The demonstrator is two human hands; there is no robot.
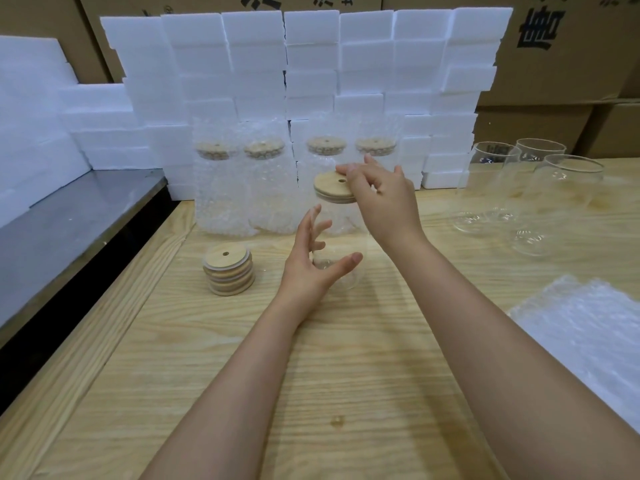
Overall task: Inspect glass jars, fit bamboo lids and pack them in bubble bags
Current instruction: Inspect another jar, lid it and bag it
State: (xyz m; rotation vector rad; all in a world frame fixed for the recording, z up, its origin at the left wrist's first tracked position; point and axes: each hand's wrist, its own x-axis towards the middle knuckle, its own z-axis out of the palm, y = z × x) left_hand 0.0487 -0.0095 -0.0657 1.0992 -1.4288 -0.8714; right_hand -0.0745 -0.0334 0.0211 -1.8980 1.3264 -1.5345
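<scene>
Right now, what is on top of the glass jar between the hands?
A bamboo lid with a small hole, held at its rim by the right hand. That hand covers the lid's right side, so its seating there is hidden.

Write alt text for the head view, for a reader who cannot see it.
A person's right hand holds a bamboo lid on the mouth of a glass jar on a wooden table, the left hand open by its base. Four bagged, lidded jars stand behind; spare lids left, empty jars right.
</scene>
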